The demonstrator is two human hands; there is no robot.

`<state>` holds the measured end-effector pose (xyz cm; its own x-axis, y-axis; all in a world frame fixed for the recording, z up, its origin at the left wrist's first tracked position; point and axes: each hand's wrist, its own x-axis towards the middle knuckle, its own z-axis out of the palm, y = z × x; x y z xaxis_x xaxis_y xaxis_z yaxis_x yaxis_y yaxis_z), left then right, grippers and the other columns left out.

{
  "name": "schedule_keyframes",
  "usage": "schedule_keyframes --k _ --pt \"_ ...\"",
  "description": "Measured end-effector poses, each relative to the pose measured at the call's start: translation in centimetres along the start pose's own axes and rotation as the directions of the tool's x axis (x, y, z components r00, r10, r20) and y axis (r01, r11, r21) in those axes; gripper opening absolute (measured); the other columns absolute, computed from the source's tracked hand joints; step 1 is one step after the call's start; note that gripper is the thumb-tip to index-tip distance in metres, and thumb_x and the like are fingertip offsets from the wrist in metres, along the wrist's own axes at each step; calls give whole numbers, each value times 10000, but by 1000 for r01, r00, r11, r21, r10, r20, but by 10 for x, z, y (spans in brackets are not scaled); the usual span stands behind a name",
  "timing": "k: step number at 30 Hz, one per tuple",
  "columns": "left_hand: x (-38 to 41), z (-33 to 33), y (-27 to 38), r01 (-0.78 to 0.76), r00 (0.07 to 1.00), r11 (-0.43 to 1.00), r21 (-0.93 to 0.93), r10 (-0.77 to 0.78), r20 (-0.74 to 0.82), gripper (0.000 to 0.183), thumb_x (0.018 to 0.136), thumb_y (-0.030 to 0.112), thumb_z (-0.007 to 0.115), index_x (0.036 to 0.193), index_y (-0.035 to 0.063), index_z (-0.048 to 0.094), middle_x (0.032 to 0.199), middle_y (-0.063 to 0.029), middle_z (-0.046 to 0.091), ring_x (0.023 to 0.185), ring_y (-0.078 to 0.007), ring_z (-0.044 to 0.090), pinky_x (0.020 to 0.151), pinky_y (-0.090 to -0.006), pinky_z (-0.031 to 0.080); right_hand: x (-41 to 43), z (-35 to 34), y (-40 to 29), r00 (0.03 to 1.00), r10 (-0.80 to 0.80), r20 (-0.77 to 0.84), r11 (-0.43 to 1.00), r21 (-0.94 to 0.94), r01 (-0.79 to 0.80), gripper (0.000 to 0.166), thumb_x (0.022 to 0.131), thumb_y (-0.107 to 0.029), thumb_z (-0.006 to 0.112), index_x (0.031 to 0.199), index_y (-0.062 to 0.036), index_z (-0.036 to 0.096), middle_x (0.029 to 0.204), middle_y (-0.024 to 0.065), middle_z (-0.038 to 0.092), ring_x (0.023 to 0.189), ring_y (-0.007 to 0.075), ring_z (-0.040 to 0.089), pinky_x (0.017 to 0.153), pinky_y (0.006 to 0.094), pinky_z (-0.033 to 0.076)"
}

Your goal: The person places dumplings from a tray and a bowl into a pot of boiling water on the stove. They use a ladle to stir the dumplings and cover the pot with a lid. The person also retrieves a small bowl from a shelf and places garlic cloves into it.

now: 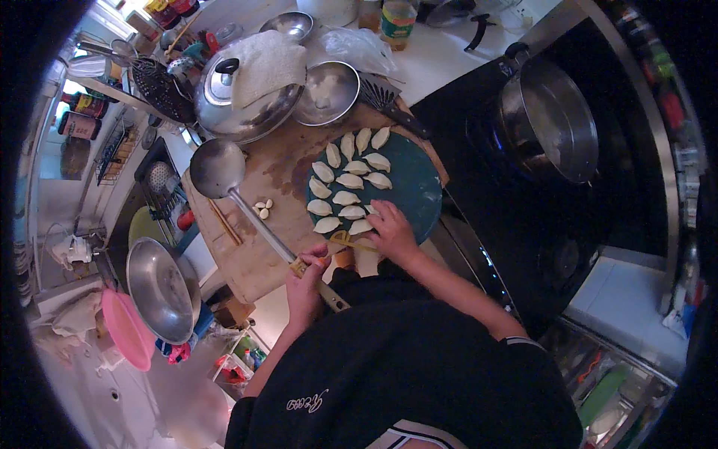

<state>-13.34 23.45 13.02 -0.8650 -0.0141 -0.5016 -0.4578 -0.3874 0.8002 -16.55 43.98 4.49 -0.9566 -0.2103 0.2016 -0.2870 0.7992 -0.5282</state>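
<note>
My left hand (305, 283) grips the handle of a long metal ladle (255, 216). Its round bowl points away from me over the wooden board. At the near edge of a round green tray (418, 179), my right hand (392, 227) reaches among uncooked dumplings (350, 181). Its fingers touch or cover a dumpling (370, 209) that is partly hidden, so a firm grip cannot be made out. The dumplings lie in rows, mostly on the tray's left half. A yellow strip-like handle (350, 241) sticks out below the near dumplings.
A pot (552, 123) stands on the black stove (471, 207) at right. On the wooden board (263, 168) are garlic cloves (263, 209), chopsticks (225, 221), a slotted turner (387, 101), a metal bowl (326, 92) and a lidded pan (247, 112) with a cloth (269, 64). A steel basin (160, 289) stands left.
</note>
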Motion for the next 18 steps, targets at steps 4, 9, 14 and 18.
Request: schedule_keyframes --k 4,9,14,18 --pt "0 2 2 -3 1000 1000 -21 3 -7 61 797 39 559 758 32 513 1115 -143 533 1051 -207 502 928 -345 408 -9 -11 18 999 21 37 999 26 -22 254 637 -96 668 846 -36 537 1148 157 506 1061 319 490 893 391 418" --pt "-2 6 5 24 998 1000 -19 -25 -53 55 804 45 553 767 31 515 1124 -151 527 1053 -213 503 937 -347 405 -17 -32 30 993 114 30 992 53 -115 284 640 -100 681 890 -37 563 1155 160 507 1069 321 487 897 392 416" --pt "2 8 -2 3 1000 999 -37 -4 -13 75 808 80 571 801 30 515 1120 -154 530 1052 -225 504 935 -353 411 -10 -31 25 999 31 7 999 -34 -31 392 633 -129 713 1000 -59 598 1178 132 511 1054 309 505 887 356 426" --pt "7 8 -7 25 1000 1000 -2 -26 -9 138 803 132 598 817 25 513 1117 -159 525 1055 -243 503 929 -365 423 -14 -23 29 992 110 69 992 -77 -104 369 638 -132 704 982 -53 598 1164 136 518 1070 294 495 880 354 429"
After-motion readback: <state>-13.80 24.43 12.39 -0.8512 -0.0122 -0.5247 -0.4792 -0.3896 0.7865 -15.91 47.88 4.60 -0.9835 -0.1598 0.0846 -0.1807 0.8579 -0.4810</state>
